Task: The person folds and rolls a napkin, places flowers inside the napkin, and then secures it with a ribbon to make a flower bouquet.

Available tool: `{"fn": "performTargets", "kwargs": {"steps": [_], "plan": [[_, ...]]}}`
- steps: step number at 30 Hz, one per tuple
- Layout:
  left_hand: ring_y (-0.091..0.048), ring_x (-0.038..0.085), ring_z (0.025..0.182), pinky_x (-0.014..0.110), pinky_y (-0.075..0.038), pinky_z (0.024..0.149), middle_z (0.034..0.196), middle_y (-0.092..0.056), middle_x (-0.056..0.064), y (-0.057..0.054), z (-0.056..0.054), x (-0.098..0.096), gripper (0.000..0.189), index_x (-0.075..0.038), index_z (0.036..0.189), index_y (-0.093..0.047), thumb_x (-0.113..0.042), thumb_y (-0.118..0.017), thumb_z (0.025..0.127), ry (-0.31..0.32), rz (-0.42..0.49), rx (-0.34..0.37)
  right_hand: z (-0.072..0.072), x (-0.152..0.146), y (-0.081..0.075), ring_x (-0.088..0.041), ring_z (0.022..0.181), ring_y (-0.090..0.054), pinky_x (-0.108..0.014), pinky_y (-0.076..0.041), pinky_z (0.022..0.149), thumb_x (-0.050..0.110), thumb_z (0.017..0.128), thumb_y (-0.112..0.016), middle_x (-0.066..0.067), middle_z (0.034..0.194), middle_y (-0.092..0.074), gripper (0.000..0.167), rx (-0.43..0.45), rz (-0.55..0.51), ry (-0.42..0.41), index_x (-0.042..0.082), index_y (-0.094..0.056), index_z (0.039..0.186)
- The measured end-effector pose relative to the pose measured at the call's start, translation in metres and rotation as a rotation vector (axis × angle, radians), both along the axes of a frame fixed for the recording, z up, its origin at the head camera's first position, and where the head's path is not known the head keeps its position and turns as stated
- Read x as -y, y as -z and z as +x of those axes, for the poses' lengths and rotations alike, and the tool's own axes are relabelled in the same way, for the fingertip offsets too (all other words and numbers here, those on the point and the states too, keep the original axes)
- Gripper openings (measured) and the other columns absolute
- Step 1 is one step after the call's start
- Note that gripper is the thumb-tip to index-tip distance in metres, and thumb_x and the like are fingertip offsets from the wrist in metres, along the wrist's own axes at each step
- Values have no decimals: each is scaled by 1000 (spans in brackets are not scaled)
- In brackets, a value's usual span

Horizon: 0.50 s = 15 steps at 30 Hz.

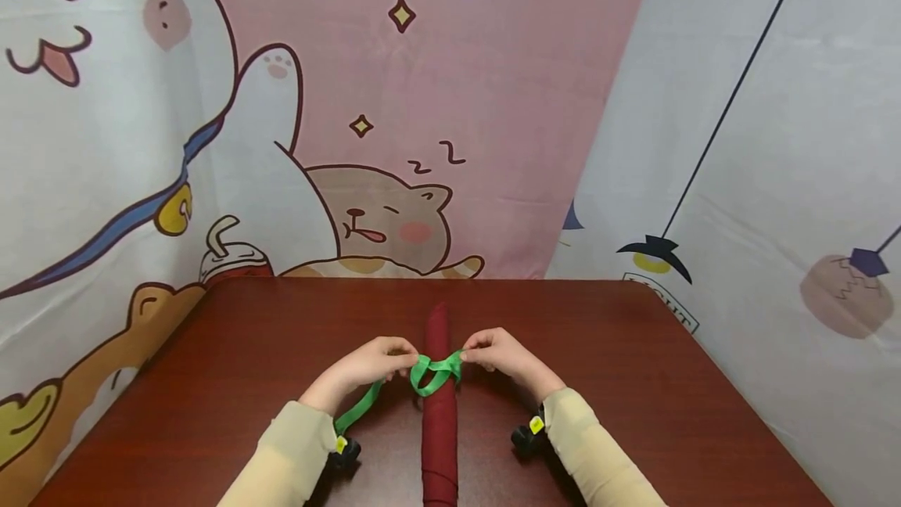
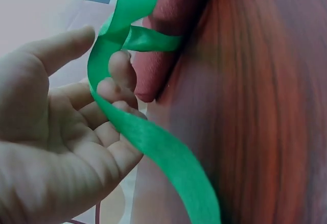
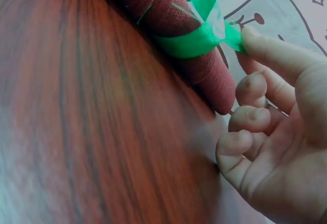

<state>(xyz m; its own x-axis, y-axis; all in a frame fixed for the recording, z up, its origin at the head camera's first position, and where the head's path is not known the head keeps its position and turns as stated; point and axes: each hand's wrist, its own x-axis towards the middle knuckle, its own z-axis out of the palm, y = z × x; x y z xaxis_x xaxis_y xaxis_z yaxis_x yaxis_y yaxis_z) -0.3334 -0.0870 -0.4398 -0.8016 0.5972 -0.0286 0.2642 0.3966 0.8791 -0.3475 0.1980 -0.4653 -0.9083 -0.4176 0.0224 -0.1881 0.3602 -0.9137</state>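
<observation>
A dark red cloth roll [image 1: 439, 436] lies lengthwise on the table, with a green ribbon [image 1: 442, 368] looped round it. To the roll's left, my left hand [image 1: 369, 362] holds the ribbon near the loop. The left wrist view shows the ribbon [image 2: 158, 142] running across curled fingers and hanging down, the thumb a little apart from them. On the other side, my right hand [image 1: 503, 354] pinches a short ribbon end between thumb and index finger. Its other fingers curl loosely in the right wrist view, beside the roll [image 3: 204, 73]. The loop sits loosely on top of the roll.
The dark brown wooden table [image 1: 598, 335] extends around the roll. Behind it hangs a cartoon-printed curtain [image 1: 493, 100]. Small black devices [image 1: 345, 452] are strapped at both wrists, below light cream sleeves [image 1: 285, 452].
</observation>
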Motion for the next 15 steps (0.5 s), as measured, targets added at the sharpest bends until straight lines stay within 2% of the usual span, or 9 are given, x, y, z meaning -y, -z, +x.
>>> {"fn": "performTargets", "kwargs": {"steps": [7, 15], "plan": [[-52, 19, 64, 32, -45, 61, 83, -60, 9, -2, -2, 9, 22, -3, 107, -64, -21, -55, 99, -13, -4, 43, 0, -9, -2, -13, 50, -39, -28, -39, 52, 15, 88, -71, -3, 63, -50, 16, 65, -59, 35, -1, -68, 91], [-49, 16, 63, 30, -43, 57, 80, -61, 11, -1, -3, 15, 17, 2, 105, -62, -9, -62, 92, 37, -1, 4, 0, -25, -2, -12, 49, -39, -27, -41, 50, 17, 88, -71, -1, 60, -48, 16, 85, -52, 29, 1, -68, 89]]}}
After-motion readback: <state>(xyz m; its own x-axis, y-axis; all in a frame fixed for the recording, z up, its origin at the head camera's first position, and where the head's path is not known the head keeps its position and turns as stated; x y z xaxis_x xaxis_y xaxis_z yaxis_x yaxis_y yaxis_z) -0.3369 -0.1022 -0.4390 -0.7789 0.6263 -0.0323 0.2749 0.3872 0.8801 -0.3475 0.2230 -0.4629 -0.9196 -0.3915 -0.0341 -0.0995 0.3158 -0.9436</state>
